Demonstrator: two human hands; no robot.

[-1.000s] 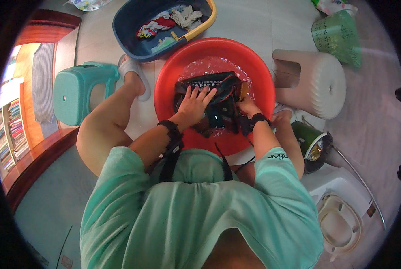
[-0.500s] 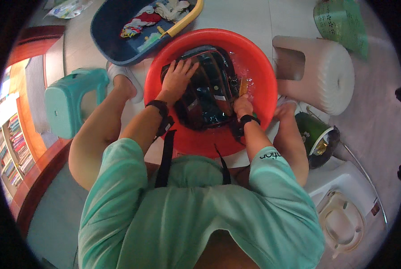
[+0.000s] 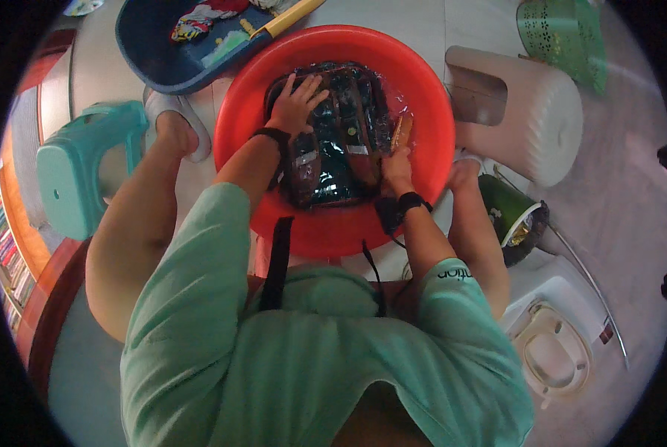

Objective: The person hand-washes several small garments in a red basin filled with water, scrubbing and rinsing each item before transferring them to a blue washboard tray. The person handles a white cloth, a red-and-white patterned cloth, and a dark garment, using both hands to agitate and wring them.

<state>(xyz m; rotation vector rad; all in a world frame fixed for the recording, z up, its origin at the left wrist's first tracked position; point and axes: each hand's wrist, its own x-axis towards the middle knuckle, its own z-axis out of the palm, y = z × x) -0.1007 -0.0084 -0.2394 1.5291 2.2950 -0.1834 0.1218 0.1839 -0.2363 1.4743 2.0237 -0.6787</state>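
Observation:
A dark, wet, shiny bag (image 3: 335,167) with brown trim lies in water inside a large red basin (image 3: 233,127). My left hand (image 3: 294,108) rests flat on the bag's upper left part, fingers spread. On the bag's right side, my right hand (image 3: 397,170) is closed around a wooden-backed brush (image 3: 402,132). The brush points away from me, beside the bag's edge; its bristles cannot be made out. Both wrists wear black bands.
A dark blue tub (image 3: 151,48) with cloths stands beyond the basin. A teal stool (image 3: 76,190) is at left. To the right are a pale stool (image 3: 549,123), a green perforated basket (image 3: 560,37), a green bin (image 3: 501,208) and a white potty-like seat (image 3: 549,328).
The head view has shifted, so the basin and tub sit higher and further left. Both hands stay at the bag, the right still gripping the brush.

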